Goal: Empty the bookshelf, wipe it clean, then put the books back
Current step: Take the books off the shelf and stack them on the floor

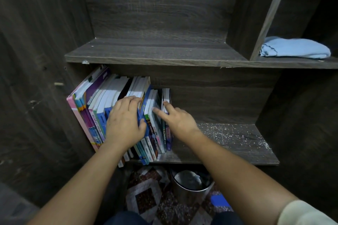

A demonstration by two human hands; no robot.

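Observation:
A row of colourful books (95, 100) leans to the left on the lower shelf (228, 144) of a dark wooden bookshelf. My left hand (124, 124) lies flat over the middle of the row, thumb hooked around a blue book (144, 104). My right hand (177, 117) touches the rightmost thin books (166, 95) with its fingertips spread. The right half of the lower shelf board is speckled with white dust. A folded light-blue cloth (296, 47) rests in the upper right compartment.
The upper shelf (155, 51) above the books holds nothing. Below the shelf a metal bucket (192, 182) stands on a patterned rug (146, 193). A dark wooden side panel (36, 78) rises at the left.

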